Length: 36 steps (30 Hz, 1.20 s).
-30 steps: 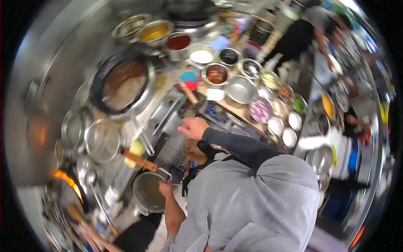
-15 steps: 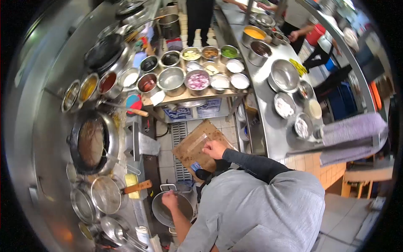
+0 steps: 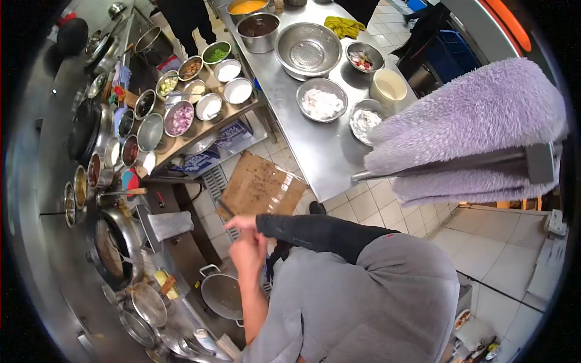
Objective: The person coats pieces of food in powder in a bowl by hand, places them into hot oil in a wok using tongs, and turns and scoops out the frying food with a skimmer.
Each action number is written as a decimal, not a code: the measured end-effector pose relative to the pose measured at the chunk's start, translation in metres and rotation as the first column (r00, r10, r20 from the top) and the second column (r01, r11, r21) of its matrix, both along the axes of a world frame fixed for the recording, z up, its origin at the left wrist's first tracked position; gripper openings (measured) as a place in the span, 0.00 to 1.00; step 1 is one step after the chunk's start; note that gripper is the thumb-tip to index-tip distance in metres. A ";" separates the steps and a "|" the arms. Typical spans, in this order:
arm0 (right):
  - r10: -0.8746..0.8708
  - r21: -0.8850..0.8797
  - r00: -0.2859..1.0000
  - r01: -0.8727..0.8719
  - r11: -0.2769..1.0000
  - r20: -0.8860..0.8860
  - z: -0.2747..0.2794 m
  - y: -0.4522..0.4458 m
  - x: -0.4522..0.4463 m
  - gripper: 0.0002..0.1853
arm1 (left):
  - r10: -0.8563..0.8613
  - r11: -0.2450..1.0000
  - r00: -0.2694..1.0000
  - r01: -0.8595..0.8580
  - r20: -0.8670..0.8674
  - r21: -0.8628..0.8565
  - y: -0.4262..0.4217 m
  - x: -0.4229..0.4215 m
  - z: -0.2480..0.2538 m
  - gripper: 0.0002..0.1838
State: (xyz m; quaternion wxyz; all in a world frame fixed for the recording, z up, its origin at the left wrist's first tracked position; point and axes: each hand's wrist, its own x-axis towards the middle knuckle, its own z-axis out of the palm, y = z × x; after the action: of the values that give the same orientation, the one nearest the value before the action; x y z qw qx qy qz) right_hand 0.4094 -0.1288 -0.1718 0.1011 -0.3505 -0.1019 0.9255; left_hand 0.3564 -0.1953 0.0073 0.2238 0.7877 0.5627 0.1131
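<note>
The left hand (image 3: 247,249) has moved from above the pot (image 3: 222,295) to the right hand (image 3: 242,223); I cannot tell either's grip.

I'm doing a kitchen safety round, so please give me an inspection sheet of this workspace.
Surface: steel table bears metal bowls and a yellow cloth.
Job's things: two-handled pot below the hands.
Clutter: stained cardboard on the tiled floor.
Hands: left hand and right hand overlap in view; grip unclear.
Cables: nothing clearly seen.
Surroundings: purple towel over a metal bar; person in dark clothes beyond the bowls.
</note>
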 end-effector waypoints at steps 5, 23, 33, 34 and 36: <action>-0.201 -0.134 0.977 0.209 0.969 0.068 -0.025 -0.019 0.114 0.31 | -0.237 0.935 0.897 0.315 0.374 -0.163 0.018 0.117 0.029 0.17; -0.797 0.403 0.604 0.723 0.561 0.026 0.036 -0.116 0.180 0.17 | -0.030 0.930 0.775 0.253 0.631 -0.266 0.061 0.378 -0.087 0.16; -0.298 0.559 0.678 -0.199 0.805 0.671 0.100 -0.040 0.132 0.19 | 0.306 0.889 0.426 0.191 0.851 -0.416 0.127 0.189 -0.042 0.13; -0.219 0.511 0.618 -0.345 0.787 0.755 0.109 -0.030 0.126 0.19 | 0.324 0.900 0.398 0.151 0.858 -0.409 0.137 0.154 -0.045 0.11; -0.296 0.545 0.635 -0.238 0.804 0.713 0.085 -0.019 0.118 0.21 | 0.411 0.893 0.251 0.082 0.877 -0.442 0.156 0.073 -0.041 0.09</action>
State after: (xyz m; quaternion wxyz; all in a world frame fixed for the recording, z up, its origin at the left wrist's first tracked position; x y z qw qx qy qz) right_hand 0.5279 -0.1477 -0.0872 0.1679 -0.6626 -0.4129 0.6019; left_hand 0.4291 -0.0393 -0.0337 0.6589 0.4274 0.4027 0.4700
